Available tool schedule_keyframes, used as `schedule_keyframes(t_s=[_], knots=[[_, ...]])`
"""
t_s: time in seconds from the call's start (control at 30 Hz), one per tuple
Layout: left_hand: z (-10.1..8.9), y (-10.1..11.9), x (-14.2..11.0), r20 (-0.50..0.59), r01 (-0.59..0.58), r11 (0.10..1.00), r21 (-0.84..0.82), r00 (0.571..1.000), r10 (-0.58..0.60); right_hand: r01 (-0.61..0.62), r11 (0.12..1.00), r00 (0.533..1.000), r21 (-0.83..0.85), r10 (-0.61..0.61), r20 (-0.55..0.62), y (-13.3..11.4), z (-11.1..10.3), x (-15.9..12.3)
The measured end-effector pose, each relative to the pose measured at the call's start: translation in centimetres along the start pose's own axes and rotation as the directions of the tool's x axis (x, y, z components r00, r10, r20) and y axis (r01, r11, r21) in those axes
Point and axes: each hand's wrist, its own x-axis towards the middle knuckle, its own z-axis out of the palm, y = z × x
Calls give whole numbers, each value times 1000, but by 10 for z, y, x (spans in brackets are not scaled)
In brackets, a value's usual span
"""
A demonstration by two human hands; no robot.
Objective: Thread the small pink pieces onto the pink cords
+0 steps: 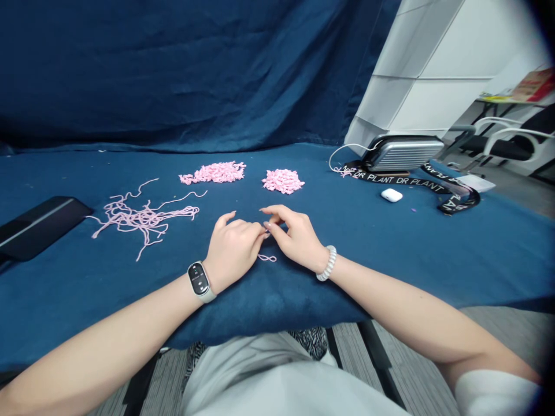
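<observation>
My left hand (234, 248) and my right hand (292, 234) meet fingertip to fingertip near the front of the blue cloth-covered table (390, 254). Both pinch a short pink cord (266, 257) whose loose end loops on the cloth between them. A smartwatch sits on my left wrist and a white bead bracelet on my right. To the left lies a tangle of long pink cords (139, 218). Behind my hands are two heaps of small pink knotted pieces, one on the left (215, 171) and one on the right (282, 180).
A black flat case (37, 225) lies at the left edge. At the back right are a silver ribbed case (403, 153), a black printed lanyard (433, 186), a white earbud case (391, 195) and a white cable. Chairs stand beyond on the right.
</observation>
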Motion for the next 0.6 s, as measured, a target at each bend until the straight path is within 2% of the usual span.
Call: schedule_keyframes(t_s=[0.43, 0.53, 0.6], knots=[[1, 1, 0, 23, -8, 1000, -4, 1000, 8, 42, 997, 999, -61, -42, 9, 2, 0, 0], [2, -1, 0, 33, 5, 1000, 7, 999, -6, 131, 982, 988, -135, -141, -68, 0, 1, -2], [3, -2, -2, 58, 4, 1000, -12, 998, -3, 259, 944, 956, -203, -280, -83, -6, 4, -7]])
